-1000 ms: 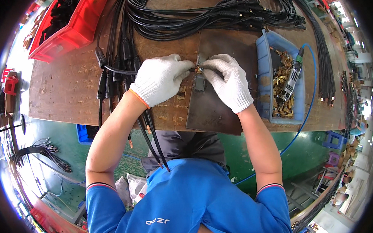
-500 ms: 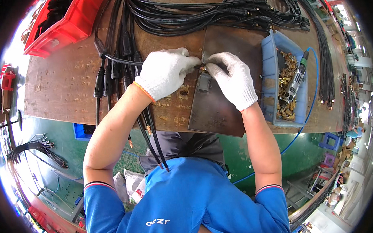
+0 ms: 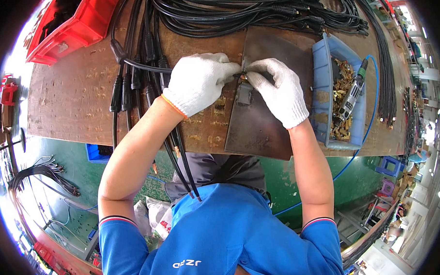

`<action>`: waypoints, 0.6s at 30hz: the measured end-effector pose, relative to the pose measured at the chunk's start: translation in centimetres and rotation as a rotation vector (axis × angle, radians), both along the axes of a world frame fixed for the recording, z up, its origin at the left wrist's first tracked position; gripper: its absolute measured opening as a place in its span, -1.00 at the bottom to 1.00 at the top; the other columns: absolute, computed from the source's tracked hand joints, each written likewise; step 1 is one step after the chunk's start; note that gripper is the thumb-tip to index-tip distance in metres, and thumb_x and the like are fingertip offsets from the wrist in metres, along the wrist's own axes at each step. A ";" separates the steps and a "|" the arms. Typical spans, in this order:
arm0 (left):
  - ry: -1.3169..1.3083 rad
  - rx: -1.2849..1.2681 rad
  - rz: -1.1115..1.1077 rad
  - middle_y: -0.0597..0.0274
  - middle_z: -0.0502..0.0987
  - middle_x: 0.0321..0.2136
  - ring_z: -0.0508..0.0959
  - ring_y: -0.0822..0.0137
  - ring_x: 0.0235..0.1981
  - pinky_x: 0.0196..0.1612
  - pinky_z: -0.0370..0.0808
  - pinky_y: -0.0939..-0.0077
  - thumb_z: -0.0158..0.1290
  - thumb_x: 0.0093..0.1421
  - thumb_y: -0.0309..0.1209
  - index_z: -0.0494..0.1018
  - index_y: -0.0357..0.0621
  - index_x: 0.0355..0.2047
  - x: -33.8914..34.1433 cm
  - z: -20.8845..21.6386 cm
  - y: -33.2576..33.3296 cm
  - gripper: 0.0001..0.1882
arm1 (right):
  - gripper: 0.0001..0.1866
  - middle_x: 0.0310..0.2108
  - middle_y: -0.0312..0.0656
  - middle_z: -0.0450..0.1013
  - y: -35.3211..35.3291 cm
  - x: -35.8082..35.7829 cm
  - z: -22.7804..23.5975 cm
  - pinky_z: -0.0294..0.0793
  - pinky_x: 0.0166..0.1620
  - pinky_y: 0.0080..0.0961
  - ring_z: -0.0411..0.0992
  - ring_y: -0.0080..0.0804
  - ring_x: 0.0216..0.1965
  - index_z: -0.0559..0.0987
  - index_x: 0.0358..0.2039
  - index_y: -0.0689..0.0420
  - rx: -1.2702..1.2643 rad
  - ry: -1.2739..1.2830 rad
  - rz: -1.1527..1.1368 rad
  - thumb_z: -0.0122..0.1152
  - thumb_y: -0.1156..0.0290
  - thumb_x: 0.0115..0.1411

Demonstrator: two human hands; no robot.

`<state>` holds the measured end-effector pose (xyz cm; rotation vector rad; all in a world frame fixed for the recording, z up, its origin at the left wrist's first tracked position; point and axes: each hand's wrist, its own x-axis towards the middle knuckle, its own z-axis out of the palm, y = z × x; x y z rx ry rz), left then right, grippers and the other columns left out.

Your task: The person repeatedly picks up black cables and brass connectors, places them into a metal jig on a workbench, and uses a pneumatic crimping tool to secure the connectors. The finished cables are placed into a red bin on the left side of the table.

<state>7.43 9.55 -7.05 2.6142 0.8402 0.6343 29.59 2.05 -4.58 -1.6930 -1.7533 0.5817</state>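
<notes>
In a white knitted glove, my left hand point(image 3: 198, 82) is closed around a black cable point(image 3: 147, 67) that enters from the left. My right hand point(image 3: 282, 91), gloved the same way, pinches at the cable's end with thumb and forefinger. The two hands' fingertips meet there, and a small brass-coloured fitting point(image 3: 243, 77) shows between them, mostly hidden. Just below the fingertips a small grey metal block point(image 3: 244, 94) sits on a dark metal plate point(image 3: 258, 129).
A blue bin point(image 3: 321, 92) of brass fittings point(image 3: 343, 75) stands right of the plate, with an air-driven tool point(image 3: 352, 94) and blue hose point(image 3: 375, 103) across it. Black cables point(image 3: 201, 22) lie along the back. At the upper left is a red crate point(image 3: 73, 33). More cables hang over the front edge.
The hands keep the same grip, with the fingertips slightly closer together. The whole view has shifted a little; nothing has been let go.
</notes>
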 end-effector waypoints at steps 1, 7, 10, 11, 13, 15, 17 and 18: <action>-0.009 -0.003 0.001 0.19 0.66 -0.24 0.70 0.02 -0.18 -0.11 0.64 0.14 0.19 0.15 -0.46 0.66 0.10 0.04 0.1 -0.1 0.0 -0.58 | -0.81 -0.16 -0.12 0.69 0.0 0.0 0.0 0.60 0.05 -0.20 0.63 -0.04 -0.06 0.76 -0.16 0.09 0.000 0.003 0.001 0.42 0.30 0.26; -0.048 0.000 -0.030 0.18 0.67 -0.23 0.69 0.05 -0.13 -0.08 0.63 0.16 0.21 0.15 -0.47 0.67 0.02 0.03 0.3 -0.4 0.1 -0.60 | -0.81 -0.15 -0.12 0.69 0.0 0.0 0.1 0.60 0.05 -0.21 0.63 -0.04 -0.05 0.76 -0.16 0.08 -0.007 0.042 -0.002 0.41 0.30 0.26; -0.051 -0.004 -0.028 0.18 0.67 -0.22 0.68 0.04 -0.11 -0.07 0.63 0.15 0.21 0.16 -0.46 0.67 0.04 0.03 0.3 -0.3 0.0 -0.61 | -0.80 -0.14 -0.12 0.69 0.0 0.1 -0.1 0.60 0.05 -0.20 0.63 -0.04 -0.05 0.76 -0.15 0.08 -0.012 0.026 0.001 0.40 0.29 0.27; -0.047 -0.010 -0.019 0.18 0.67 -0.22 0.68 0.04 -0.11 -0.07 0.63 0.15 0.21 0.16 -0.45 0.67 0.05 0.03 0.2 -0.3 0.0 -0.61 | -0.80 -0.14 -0.12 0.69 0.0 0.0 -0.1 0.60 0.05 -0.21 0.64 -0.04 -0.05 0.76 -0.15 0.08 -0.011 0.023 0.008 0.40 0.29 0.28; -0.040 -0.022 -0.009 0.18 0.67 -0.22 0.68 0.03 -0.11 -0.06 0.62 0.15 0.22 0.17 -0.44 0.67 0.06 0.03 0.2 -0.3 0.0 -0.62 | -0.79 -0.14 -0.11 0.69 0.0 -0.1 0.0 0.60 0.05 -0.21 0.64 -0.03 -0.06 0.75 -0.15 0.09 -0.007 0.015 0.016 0.39 0.29 0.28; -0.046 -0.010 -0.013 0.18 0.67 -0.22 0.68 0.02 -0.12 -0.07 0.62 0.14 0.22 0.17 -0.44 0.67 0.07 0.03 0.2 -0.4 0.0 -0.62 | -0.79 -0.14 -0.10 0.69 -0.2 0.1 0.6 0.61 0.03 -0.22 0.65 -0.05 -0.07 0.75 -0.13 0.09 -0.026 -0.001 0.019 0.39 0.29 0.29; -0.041 -0.001 -0.022 0.18 0.67 -0.21 0.68 0.01 -0.14 -0.08 0.62 0.12 0.22 0.18 -0.44 0.68 0.08 0.02 0.2 -0.1 0.2 -0.63 | -0.78 -0.14 -0.08 0.69 -0.9 0.6 2.2 0.62 0.02 -0.25 0.66 -0.08 -0.07 0.75 -0.12 0.10 -0.019 0.003 -0.013 0.39 0.29 0.30; -0.033 -0.002 -0.021 0.18 0.67 -0.21 0.68 0.01 -0.14 -0.08 0.62 0.12 0.23 0.19 -0.43 0.68 0.08 0.01 0.1 -0.1 0.2 -0.64 | -0.78 -0.14 -0.06 0.69 -1.8 1.2 3.4 0.62 0.01 -0.27 0.67 -0.10 -0.07 0.75 -0.11 0.10 -0.007 0.014 -0.039 0.39 0.28 0.31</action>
